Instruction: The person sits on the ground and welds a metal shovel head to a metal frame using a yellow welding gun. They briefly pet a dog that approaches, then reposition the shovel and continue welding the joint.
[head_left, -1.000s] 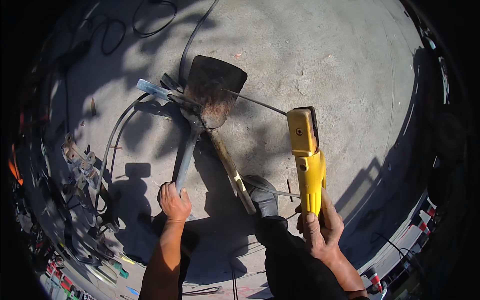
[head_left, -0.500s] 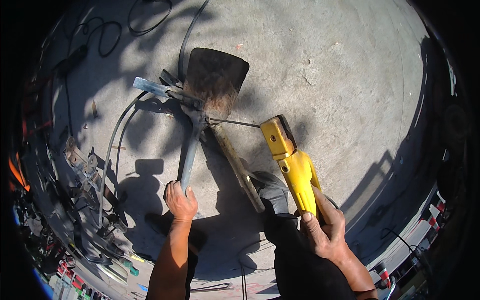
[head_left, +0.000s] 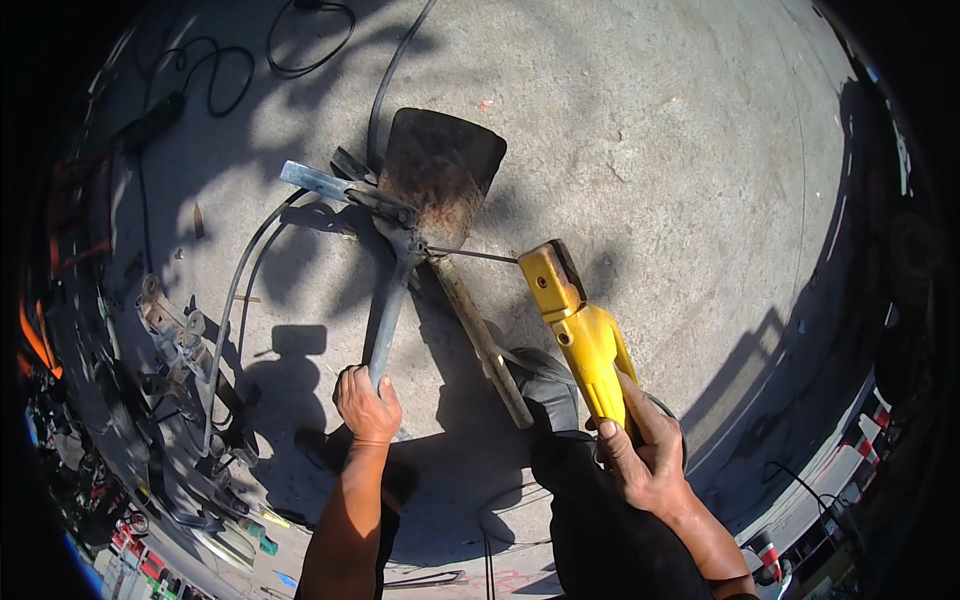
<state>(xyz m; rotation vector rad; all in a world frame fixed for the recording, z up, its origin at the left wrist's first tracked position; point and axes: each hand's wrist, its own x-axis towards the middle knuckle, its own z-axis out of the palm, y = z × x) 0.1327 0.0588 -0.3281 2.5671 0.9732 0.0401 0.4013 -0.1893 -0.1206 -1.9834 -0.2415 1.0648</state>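
Note:
My left hand (head_left: 368,405) is closed around the lower end of a grey metal pipe (head_left: 390,325). In my right hand (head_left: 650,458) is a yellow welding electrode holder (head_left: 592,355), gripped by its handle. A thin dark welding rod (head_left: 475,255) sticks out leftward from its head. The rod's tip is at the pipe's upper end; whether it touches I cannot tell. Beside that end lies a rusty shovel blade (head_left: 438,170), with a worn, long handle (head_left: 485,345) running toward my foot. A silvery clamp-like piece (head_left: 315,180) sits left of the joint.
Dark cables (head_left: 232,300) run over the concrete floor (head_left: 680,190). Rusty metal parts (head_left: 180,325) lie at the left, with more tools and scrap along the lower left rim. A dark shoe (head_left: 550,400) stands by the shovel handle's end. Red-and-white objects (head_left: 868,440) are at the right rim.
The whole view has shifted slightly, so things appear a little lower and mostly farther right. Both hands keep their holds, and the rod's tip stays at the pipe's upper end.

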